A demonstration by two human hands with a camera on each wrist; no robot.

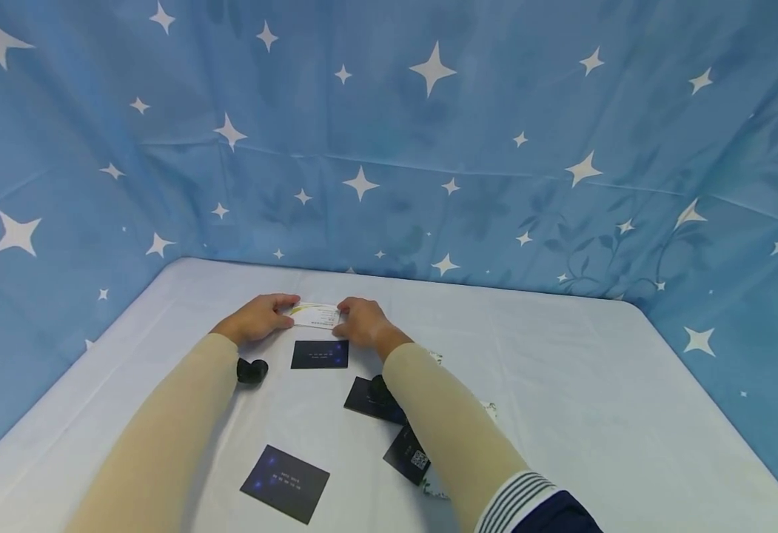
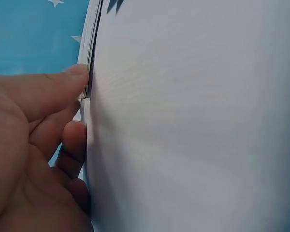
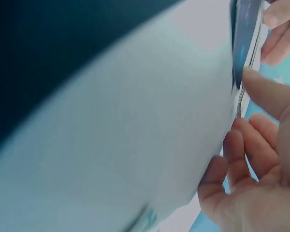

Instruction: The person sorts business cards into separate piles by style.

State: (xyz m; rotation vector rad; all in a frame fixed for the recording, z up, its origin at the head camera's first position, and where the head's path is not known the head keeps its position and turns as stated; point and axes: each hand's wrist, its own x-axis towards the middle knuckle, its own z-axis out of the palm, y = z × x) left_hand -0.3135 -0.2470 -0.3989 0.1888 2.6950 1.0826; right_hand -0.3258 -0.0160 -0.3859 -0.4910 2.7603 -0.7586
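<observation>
Both hands meet over a small stack of white business cards [image 1: 315,314] toward the far edge of the table [image 1: 595,385], a little left of its middle. The stack's long axis runs left to right, parallel to the far edge, with its printed face up. The left hand [image 1: 260,316] pinches the stack's left short end: in the left wrist view its thumb [image 2: 53,92] presses on the card edges [image 2: 90,58] and a finger curls under. The right hand [image 1: 360,320] grips the right short end, thumb [image 3: 268,92] on the stack's edge [image 3: 246,43] and fingers curled below. How many cards are in the stack cannot be counted.

Four dark blue cards lie flat on the white tablecloth nearer the person. One [image 1: 320,354] lies just in front of the held stack, long axis left to right. A second [image 1: 365,398] sits partly under the right forearm, a third with a QR code [image 1: 408,459] lies further toward the near edge, also partly covered, and the fourth [image 1: 285,483] lies near the near edge, turned slightly.

Two small black objects rest on the cloth: one [image 1: 252,369] beside the left forearm, the other [image 1: 378,386] on the second dark card.
</observation>
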